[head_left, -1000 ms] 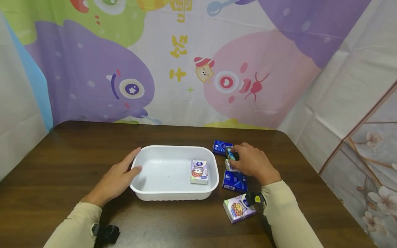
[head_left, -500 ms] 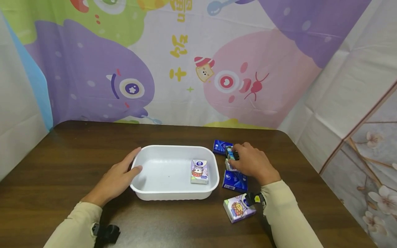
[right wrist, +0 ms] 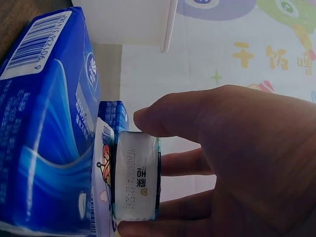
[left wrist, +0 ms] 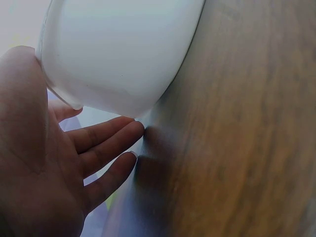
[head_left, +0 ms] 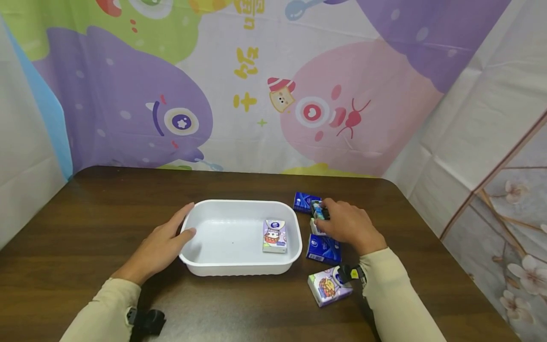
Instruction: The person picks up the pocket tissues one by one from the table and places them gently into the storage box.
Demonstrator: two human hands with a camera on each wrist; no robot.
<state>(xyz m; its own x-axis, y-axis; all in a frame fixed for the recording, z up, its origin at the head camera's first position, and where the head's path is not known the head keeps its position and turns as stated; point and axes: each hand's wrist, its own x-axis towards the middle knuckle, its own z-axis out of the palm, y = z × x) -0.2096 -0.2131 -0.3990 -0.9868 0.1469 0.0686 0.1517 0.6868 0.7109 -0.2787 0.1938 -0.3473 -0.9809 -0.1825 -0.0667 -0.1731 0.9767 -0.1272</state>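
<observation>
Big cartoon backdrop (head_left: 243, 147) behind the far edge, purple monster to one side, pink to the other, and in front of it stretches the dark wooden surface (head_left: 239, 308)! Pale sleeves (head_left: 395, 289) reach in from the near side. About midway between the left and right edges sits the white tub (head_left: 226, 242), upright, its long side running along the far edge.

Now the hands! The left hand (head_left: 159, 249) is at the tub's left end, fingers spread and nearly straight along the outer wall, thumb over the rim. The right hand (head_left: 348, 223) works between the tub and the surface's right edge, thumb and fingers pinching the teal pack (right wrist: 137, 173), white printed end showing! Whether that pack is clear of the surface, I can't tell.

And look at the others! The near blue pack (head_left: 324, 249) lies just off the tub's right end; the far blue pack (head_left: 303, 202) is by the tub's far right corner, closest of all to the surface's far edge. Three purple cartoon ones: the inside pack (head_left: 274, 236) near the tub's right wall, the loose pack (head_left: 326, 289) out past the tub's near right corner, and the middle pack (right wrist: 102, 192), between the two blues and snug beside the pinched one. Little black cameras (head_left: 147, 323) ride at both wrists!
</observation>
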